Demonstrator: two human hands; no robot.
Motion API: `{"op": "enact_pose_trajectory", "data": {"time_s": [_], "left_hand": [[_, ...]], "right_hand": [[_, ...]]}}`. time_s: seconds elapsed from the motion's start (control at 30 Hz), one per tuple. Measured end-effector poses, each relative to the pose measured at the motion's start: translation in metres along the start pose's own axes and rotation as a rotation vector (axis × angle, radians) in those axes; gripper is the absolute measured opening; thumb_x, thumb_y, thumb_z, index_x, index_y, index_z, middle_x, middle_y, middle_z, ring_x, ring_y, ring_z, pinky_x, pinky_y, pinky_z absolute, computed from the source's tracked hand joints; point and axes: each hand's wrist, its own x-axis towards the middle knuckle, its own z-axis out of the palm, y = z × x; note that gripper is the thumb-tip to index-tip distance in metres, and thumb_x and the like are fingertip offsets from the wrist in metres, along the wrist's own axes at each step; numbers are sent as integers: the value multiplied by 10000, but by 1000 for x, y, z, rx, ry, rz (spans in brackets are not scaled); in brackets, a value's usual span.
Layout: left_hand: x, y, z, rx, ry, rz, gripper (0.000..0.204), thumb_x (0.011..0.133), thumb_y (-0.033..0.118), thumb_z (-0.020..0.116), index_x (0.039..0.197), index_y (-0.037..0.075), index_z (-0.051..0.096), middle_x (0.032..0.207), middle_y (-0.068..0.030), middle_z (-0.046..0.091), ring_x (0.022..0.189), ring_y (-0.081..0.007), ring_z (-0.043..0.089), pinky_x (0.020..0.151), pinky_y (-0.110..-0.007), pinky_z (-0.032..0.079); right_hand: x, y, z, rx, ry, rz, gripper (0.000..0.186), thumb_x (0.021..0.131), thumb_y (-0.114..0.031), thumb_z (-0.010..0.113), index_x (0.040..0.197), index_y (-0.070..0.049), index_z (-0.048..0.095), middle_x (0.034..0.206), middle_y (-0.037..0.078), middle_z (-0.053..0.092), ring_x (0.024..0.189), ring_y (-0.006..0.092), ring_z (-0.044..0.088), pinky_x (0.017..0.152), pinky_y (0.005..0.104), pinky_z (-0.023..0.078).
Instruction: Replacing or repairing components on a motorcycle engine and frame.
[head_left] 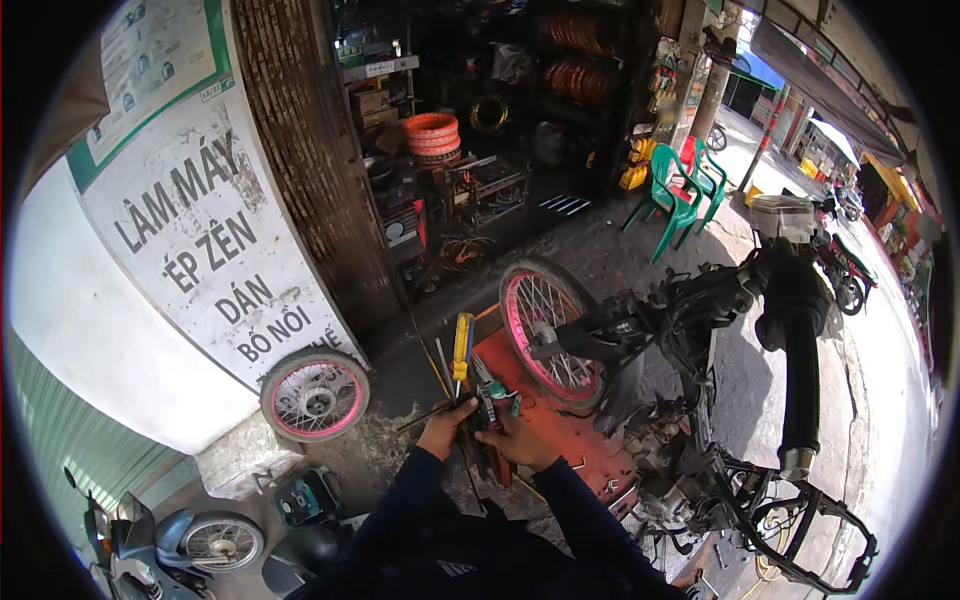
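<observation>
My left hand [440, 432] is closed, fingertips and thumb together around a small dark part that I cannot make out. My right hand [518, 442] closes in from the other side, its thumb against the same dark thing. Just above my left fingertips stands a yellow-handled screwdriver [462, 345], handle up; whether the fingers touch its shaft is unclear. Beyond my right hand, pliers or a similar metal tool [488, 378] and a small green piece [516, 406] lie by the edge of the orange-red platform [555, 432].
A spoked wheel with a pink rim [520, 320] stands on a stripped motorcycle frame [700, 300] to the right. Another pink-rimmed wheel [316, 395] leans against the wall at left. A parked motorbike [180, 540] is lower left. Green plastic chairs [675, 200] stand farther off.
</observation>
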Motion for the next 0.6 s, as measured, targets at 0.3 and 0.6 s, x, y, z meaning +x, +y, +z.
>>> {"op": "enact_pose_trajectory", "data": {"time_s": [0.3,0.6], "left_hand": [[150,145,-126,42,89,-16,186,849,60,692,1021,4,647,884,-67,684,774,-190,683,728,-333,566],[335,271,-175,66,167,-115,226,852,86,686,1054,-4,645,1004,-101,675,977,-191,645,861,-331,516]], "right_hand": [[233,17,23,19,-142,299,694,881,-126,638,1452,13,270,1240,131,501,1096,179,511,923,330,459],[421,-22,-27,235,-14,318,413,907,-107,584,1286,-8,452,887,92,607,495,173,591,430,257,458]]}}
